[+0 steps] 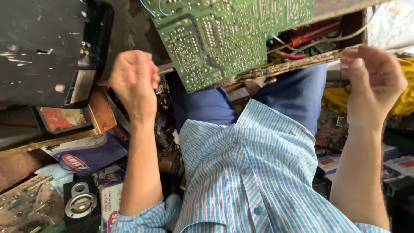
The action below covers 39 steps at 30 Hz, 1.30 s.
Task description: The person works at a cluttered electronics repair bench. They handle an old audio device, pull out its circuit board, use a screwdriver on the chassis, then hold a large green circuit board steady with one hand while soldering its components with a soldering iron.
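My left hand (134,82) is curled into a fist, held up just left of a green circuit board (224,39) lying solder side up. Nothing shows inside the fist. My right hand (374,77) is raised at the right, its fingertips pinched against the thumb beside the worn wooden edge (297,64) that runs under the board. I see no object between those fingers. Below the hands are my blue trousers (297,92) and striped blue shirt (250,172).
A black casing (43,47) fills the upper left above a wooden shelf (101,110). Blue and white boxes (90,155) and a small speaker (79,200) lie lower left. Red tools and wires (315,32) sit behind the board. Yellow cloth (403,92) is at the right.
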Each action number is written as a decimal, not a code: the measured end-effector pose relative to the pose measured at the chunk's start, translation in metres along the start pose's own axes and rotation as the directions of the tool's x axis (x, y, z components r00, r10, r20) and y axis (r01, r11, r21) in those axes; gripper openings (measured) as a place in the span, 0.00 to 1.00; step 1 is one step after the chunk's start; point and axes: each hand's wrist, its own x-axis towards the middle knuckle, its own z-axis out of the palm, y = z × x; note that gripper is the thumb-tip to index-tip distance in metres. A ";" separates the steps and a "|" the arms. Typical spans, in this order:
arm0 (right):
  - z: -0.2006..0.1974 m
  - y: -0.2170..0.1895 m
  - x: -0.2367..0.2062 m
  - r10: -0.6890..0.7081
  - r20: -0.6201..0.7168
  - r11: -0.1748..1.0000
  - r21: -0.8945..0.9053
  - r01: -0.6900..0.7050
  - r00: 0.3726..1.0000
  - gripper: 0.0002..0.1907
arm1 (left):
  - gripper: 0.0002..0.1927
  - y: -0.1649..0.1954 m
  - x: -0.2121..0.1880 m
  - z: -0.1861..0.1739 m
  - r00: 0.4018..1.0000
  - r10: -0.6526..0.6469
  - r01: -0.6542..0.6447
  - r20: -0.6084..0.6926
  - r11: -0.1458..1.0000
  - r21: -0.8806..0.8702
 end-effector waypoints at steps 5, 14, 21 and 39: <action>0.006 0.000 -0.025 -0.111 0.205 0.934 -0.313 0.173 0.972 0.09 | 0.29 -0.026 0.045 0.001 0.925 0.377 -0.352 -0.047 0.897 0.268; 0.066 0.000 0.010 -0.126 0.622 0.589 -0.579 0.563 0.772 0.27 | 0.32 -0.061 0.075 0.007 0.816 0.515 -0.390 -0.264 0.826 0.407; 0.040 -0.009 0.013 -0.079 0.721 0.581 -0.527 0.620 0.688 0.24 | 0.32 -0.057 0.084 0.021 0.789 0.577 -0.415 -0.211 0.755 0.508; 0.052 0.053 0.095 0.035 0.751 0.342 -0.629 0.698 0.659 0.20 | 0.27 -0.085 0.085 0.007 0.782 0.607 -0.463 -0.144 0.719 0.518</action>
